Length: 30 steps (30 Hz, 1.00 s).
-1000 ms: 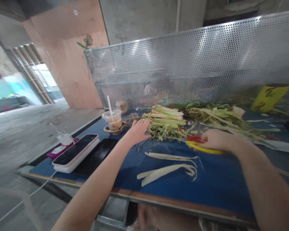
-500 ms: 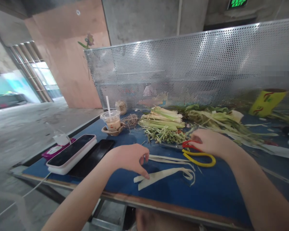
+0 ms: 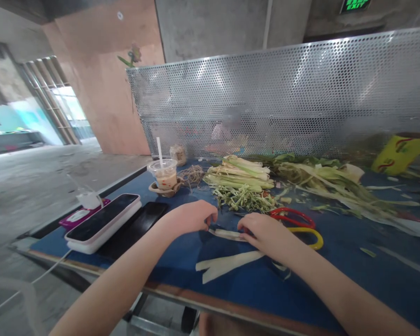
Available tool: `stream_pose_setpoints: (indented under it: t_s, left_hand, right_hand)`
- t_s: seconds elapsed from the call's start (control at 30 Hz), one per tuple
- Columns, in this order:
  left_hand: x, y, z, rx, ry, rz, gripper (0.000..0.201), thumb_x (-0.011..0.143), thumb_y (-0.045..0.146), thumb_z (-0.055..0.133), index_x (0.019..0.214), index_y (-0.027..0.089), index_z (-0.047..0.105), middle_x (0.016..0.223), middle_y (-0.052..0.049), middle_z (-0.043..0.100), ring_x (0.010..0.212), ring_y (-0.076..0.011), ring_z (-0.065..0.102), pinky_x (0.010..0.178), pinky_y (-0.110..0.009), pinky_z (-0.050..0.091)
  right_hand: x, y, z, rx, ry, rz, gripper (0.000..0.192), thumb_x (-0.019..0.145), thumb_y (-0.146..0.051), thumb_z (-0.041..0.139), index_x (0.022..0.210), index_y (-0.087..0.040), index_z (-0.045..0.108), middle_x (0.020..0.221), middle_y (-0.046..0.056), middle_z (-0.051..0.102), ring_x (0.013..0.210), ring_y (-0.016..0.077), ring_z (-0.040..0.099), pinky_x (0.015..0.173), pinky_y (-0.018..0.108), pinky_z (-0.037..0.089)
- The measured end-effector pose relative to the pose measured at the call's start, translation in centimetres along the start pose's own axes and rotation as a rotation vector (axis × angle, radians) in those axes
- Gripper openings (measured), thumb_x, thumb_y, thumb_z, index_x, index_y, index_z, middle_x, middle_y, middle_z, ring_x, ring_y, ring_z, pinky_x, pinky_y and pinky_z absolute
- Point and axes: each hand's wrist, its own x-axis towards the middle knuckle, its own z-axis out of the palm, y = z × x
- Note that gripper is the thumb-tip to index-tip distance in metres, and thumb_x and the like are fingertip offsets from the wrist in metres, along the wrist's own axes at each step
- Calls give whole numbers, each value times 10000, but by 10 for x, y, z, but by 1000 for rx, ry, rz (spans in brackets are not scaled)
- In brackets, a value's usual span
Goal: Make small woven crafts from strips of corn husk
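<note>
My left hand (image 3: 195, 218) is closed in a pinch at the left end of a narrow pale leaf strip (image 3: 227, 234). The strip's right end is pinched by my right hand (image 3: 264, 233), so it lies between the two hands just over the blue tabletop. Nearer the front edge lies a wider pale strip (image 3: 224, 266), split at its left end; my right hand and wrist hide its other end. Scissors with one red and one yellow handle (image 3: 311, 240) rest beyond my right forearm, partly covered by it.
Behind the hands lie small green buds (image 3: 243, 198) and stacked pale stalks (image 3: 238, 175). Long loose leaves (image 3: 322, 179) spread to the right, near a yellow roll (image 3: 401, 154). On the left stand an iced drink cup (image 3: 164, 175), a phone-topped white box (image 3: 103, 224) and a dark phone (image 3: 136, 231).
My right hand has left the scissors and moved left and nearer to the narrow strip, which it now pinches. My left hand has lifted off the wider strip and closed at the narrow one.
</note>
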Motion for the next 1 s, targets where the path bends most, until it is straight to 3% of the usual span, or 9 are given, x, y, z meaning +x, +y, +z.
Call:
stream_pose_setpoints:
  t_s: [0.17,0.4,0.67,0.83,1.0]
  left_hand:
    - [-3,-5,2,-71,-45,50,256,684,111,501,900,211,597,814,5,645,740,-126,584,621,-199,404]
    - [-8,1,-2,-146,-70,29,249,668,181,581,916,196,595,828,-12,640,789,-159,583,671,-235,408]
    - [-7,-2,2,-112,-34,76,162,679,148,554,832,185,593,785,-13,633,767,-160,570,641,-231,390]
    - [-9,6,-1,-101,-37,71,263,689,114,519,931,206,568,805,-5,638,738,-146,577,597,-217,384]
    - [-8,6,2,-61,-19,191,205,692,83,465,779,205,606,755,5,637,725,-139,573,664,-230,391]
  right_hand:
    - [2,-2,3,62,-4,16,107,793,-147,477,821,-176,576,810,51,590,786,180,526,668,281,396]
    - [6,-4,4,167,8,58,58,752,-155,533,787,-185,570,733,20,563,733,164,515,643,273,402]
    - [9,-6,1,395,72,148,77,762,-229,522,732,-196,584,747,12,581,661,133,525,578,238,406]
    - [16,-8,11,319,45,94,117,713,-86,519,701,-165,604,707,17,562,626,117,522,592,231,406]
    - [14,-13,11,303,6,70,124,731,-106,533,738,-176,635,733,25,590,679,133,547,638,244,420]
